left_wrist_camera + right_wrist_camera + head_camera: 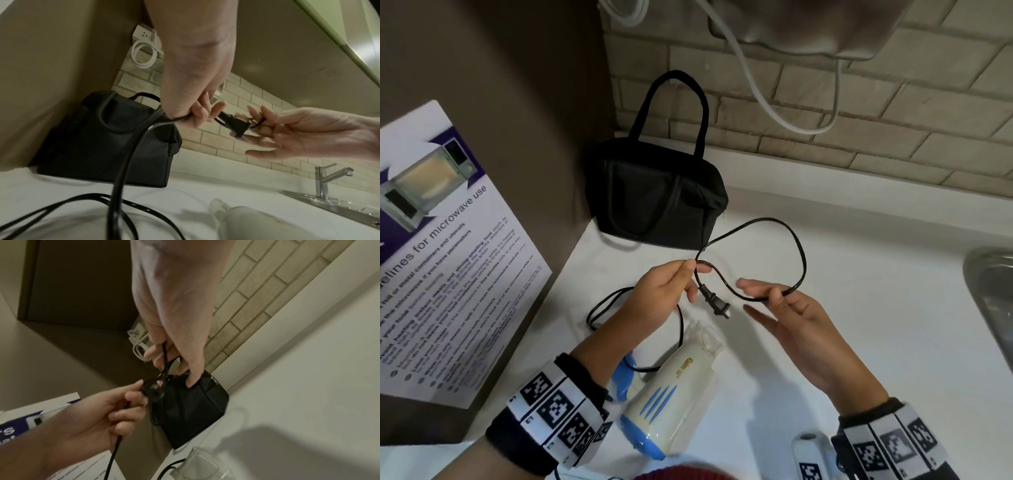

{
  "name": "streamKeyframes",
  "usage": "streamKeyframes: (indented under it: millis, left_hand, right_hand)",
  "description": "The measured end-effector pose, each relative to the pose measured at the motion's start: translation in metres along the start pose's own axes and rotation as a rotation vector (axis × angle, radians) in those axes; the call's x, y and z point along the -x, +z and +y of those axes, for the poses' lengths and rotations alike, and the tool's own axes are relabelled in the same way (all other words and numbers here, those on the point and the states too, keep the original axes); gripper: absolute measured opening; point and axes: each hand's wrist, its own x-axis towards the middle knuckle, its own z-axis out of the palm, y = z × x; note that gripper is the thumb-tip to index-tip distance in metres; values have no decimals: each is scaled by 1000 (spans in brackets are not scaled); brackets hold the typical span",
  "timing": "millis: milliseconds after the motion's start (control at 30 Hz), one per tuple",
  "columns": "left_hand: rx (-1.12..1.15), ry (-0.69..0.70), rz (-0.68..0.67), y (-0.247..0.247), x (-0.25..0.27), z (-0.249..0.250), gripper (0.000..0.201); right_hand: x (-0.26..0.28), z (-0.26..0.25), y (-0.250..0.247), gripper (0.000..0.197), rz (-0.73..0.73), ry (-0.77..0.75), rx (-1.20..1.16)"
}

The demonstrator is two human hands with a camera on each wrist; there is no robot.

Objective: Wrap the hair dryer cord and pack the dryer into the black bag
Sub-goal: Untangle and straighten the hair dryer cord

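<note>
A cream and blue hair dryer [671, 394] lies on the white counter [859, 308], its clear nozzle [222, 209] pointing toward the wall. Its black cord [787, 240] forms a raised loop between my hands. My left hand [664, 291] pinches the cord near the plug [717, 305], which hangs just below my fingers. My right hand [787, 308] pinches the loop's other end between thumb and forefinger, its other fingers spread. More cord [115, 186] trails from the left hand down to the counter. The black bag [657, 198] stands zipped in the corner behind, handles up.
A microwave guideline sign [448, 246] leans against the brown panel on the left. A steel sink [993, 291] with a tap [329, 177] sits at the right. White cables [774, 102] hang along the brick wall. A white object [811, 455] lies at the counter's near edge.
</note>
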Motion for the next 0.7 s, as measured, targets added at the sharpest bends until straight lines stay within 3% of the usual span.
streamKeyframes:
  millis: [133, 433, 567, 633, 700]
  left_hand:
    - [-62, 26, 47, -10, 1, 0, 33]
    - [-150, 109, 12, -18, 3, 14, 23]
    - [-174, 78, 94, -34, 0, 6, 19]
    - [-179, 47, 187, -44, -5, -6, 23]
    - [-197, 35, 258, -50, -9, -13, 28]
  right_hand:
    - [-1, -7, -10, 26, 139, -39, -157]
    - [-2, -29, -10, 40, 120, -87, -378]
    - [-4, -47, -20, 31, 187, -102, -566]
    - [-5, -55, -26, 25, 289, -49, -514]
    - [-5, -57, -31, 19, 381, 68, -288]
